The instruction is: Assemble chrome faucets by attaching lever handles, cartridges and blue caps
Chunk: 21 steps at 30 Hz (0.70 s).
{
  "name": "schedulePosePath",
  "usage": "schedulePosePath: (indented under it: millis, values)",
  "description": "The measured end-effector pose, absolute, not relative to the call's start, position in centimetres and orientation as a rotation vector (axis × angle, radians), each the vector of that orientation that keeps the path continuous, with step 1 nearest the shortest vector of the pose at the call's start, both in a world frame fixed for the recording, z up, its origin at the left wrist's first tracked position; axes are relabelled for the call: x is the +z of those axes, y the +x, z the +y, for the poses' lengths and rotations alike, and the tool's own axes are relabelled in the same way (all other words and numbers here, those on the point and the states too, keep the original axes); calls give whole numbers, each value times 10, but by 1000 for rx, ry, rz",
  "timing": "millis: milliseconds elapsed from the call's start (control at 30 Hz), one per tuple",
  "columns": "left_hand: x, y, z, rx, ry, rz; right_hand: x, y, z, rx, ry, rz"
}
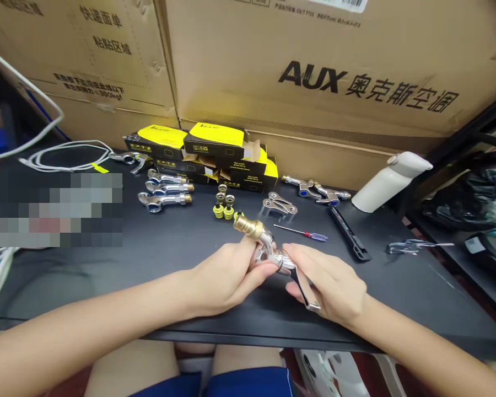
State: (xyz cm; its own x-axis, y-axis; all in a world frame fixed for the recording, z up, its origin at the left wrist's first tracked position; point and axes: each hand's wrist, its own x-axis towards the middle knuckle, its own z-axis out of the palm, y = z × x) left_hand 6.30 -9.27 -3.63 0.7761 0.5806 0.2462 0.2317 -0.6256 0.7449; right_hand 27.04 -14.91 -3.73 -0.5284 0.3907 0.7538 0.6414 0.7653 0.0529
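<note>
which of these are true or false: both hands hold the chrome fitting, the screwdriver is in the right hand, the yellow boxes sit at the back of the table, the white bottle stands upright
Both hands hold the chrome fitting: true. The left hand and right hand grip the chrome fitting, its brass end up.
The screwdriver is in the right hand: false. The screwdriver lies on the table, untouched.
The yellow boxes sit at the back of the table: true. The yellow boxes are stacked by the cardboard cartons.
The white bottle stands upright: false. The white bottle lies tilted on its side.
</note>
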Motion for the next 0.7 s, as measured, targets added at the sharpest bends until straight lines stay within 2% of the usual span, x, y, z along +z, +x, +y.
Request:
schedulePosePath:
  millis: [167, 467, 700]
  values:
    - [-47, 64, -91, 693, 2450, 413, -40, 266, -152, -155, -717, -2082]
    - [-42, 65, -86, 690, 2500, 162, -43, 268, -155, 45, -678, -2098]
    - [-45, 63, -84, 682, 2582, 129, -51, 269, -155, 500, -710, -2010]
